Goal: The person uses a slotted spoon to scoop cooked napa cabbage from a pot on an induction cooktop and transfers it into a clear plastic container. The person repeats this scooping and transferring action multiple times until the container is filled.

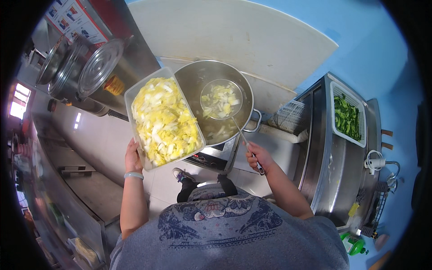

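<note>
My left hand (134, 157) grips the near left edge of a clear plastic tub (200, 147) heaped with chopped yellow-white cabbage (162, 118). The tub is tilted at the left rim of a large steel stockpot (248, 86). In my right hand (257, 157) is the handle of a wire skimmer (221, 99). Its round mesh basket is over or in the pot's cloudy liquid, with pieces of cabbage in it; how deep it sits I cannot tell. More pale pieces lie in the liquid near the pot's front side.
Under the pot is a cooker (209, 162) with red lights. At right, a white plastic basket (365, 135) of cut green vegetables stands on a steel counter (341, 175). Lidded steel pots (101, 67) stand at left. A green bottle (354, 244) is at the lower right.
</note>
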Demonstrator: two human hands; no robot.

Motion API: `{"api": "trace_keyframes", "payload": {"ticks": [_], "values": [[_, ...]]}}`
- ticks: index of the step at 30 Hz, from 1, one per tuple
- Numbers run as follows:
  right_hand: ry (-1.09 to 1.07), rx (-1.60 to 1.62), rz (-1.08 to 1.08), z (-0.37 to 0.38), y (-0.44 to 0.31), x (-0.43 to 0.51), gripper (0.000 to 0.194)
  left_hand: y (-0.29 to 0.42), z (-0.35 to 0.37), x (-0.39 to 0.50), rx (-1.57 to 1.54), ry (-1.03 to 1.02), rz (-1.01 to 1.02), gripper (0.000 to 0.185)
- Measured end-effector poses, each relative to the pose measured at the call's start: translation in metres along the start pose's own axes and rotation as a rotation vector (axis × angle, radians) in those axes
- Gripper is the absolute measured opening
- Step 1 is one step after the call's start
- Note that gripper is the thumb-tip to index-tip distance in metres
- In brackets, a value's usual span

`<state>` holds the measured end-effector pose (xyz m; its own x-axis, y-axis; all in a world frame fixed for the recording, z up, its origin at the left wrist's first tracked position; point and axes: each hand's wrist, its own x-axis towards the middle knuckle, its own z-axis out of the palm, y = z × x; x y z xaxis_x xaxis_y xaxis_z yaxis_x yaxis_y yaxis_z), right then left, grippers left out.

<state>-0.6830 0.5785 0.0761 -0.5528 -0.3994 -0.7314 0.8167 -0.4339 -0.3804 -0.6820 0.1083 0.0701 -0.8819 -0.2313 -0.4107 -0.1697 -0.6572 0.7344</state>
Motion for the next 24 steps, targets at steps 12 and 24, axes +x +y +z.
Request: {"api": "trace_keyframes", "payload": {"ticks": [12,24], "values": [[0.054,-0.986,-0.791,0.08,0.018,-0.058,0.045,-0.003,-0.002,0.002,-0.053,-0.029,0.039,0.032],[0.081,-1.349,-1.129,0.099,0.031,-0.047,0.046,0.001,0.009,-0.007,-0.036,-0.001,0.034,0.037]]}}
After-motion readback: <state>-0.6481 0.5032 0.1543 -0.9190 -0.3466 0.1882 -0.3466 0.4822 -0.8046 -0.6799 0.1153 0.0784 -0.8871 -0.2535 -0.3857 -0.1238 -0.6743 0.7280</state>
